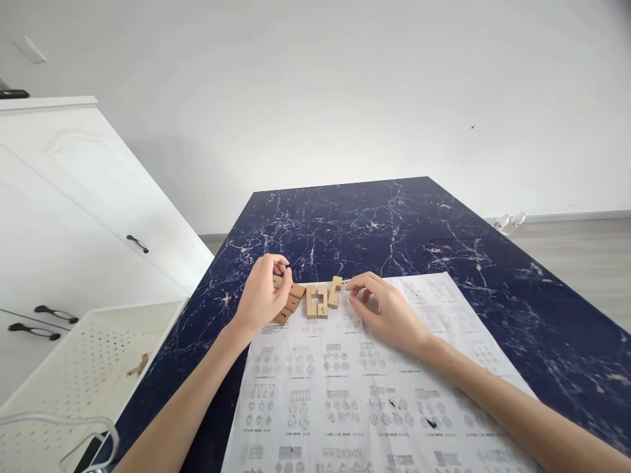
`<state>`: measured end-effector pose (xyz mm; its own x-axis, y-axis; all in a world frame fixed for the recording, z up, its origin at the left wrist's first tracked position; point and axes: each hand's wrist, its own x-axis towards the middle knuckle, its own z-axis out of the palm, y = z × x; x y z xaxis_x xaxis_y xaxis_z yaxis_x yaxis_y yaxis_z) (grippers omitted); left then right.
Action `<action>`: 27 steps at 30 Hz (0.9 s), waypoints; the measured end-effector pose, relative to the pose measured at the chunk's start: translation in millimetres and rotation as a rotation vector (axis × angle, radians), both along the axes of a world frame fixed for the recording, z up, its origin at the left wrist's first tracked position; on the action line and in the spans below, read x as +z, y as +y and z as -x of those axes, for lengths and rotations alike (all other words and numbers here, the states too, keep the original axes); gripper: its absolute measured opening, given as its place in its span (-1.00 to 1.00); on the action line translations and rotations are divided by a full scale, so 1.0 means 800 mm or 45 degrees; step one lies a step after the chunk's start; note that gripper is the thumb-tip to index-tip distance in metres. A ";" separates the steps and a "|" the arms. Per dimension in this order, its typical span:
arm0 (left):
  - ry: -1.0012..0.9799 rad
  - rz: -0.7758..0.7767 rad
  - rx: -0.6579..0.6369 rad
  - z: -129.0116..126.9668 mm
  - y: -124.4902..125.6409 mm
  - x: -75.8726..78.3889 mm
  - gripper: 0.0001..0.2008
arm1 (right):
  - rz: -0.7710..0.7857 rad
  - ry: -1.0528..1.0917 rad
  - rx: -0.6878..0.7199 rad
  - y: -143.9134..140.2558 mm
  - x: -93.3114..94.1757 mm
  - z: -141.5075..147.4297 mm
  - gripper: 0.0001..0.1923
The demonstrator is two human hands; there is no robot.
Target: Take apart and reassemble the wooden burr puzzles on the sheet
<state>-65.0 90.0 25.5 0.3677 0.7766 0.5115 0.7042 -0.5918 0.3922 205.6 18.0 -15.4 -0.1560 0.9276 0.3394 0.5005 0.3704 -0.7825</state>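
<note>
Three pale notched blocks (322,312) lie along the far edge of the printed sheet (428,299) on the bench (335,230); the left hand (263,292) curls at brown blocks (293,303) near the sheet's far left corner, its grip impossible to tell; the right hand (387,309), fingers bent and parted, is just beside the rightmost pale block.

"3" on pale wooden block (322,313); "1" on browner block (292,303); paper sheet (315,368): print too blurred to read.

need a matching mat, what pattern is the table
The table is dark blue with pale marble-like veins, in the head view.
</note>
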 end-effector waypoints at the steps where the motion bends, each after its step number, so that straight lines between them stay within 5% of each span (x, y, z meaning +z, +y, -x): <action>1: 0.030 0.025 -0.011 0.008 0.004 0.000 -0.88 | 0.009 0.005 0.004 0.000 0.000 0.000 -0.90; 7: 0.272 0.092 -0.128 0.046 0.002 -0.007 -0.75 | 0.035 0.012 0.037 0.000 -0.003 0.000 -0.89; 13: 0.386 0.202 -0.186 0.047 0.000 -0.017 -0.65 | 0.017 0.006 0.053 0.000 -0.002 0.000 -0.86; 27: 0.552 0.028 0.139 0.037 -0.001 -0.018 -0.61 | 0.030 -0.011 0.080 0.001 -0.004 0.000 -0.86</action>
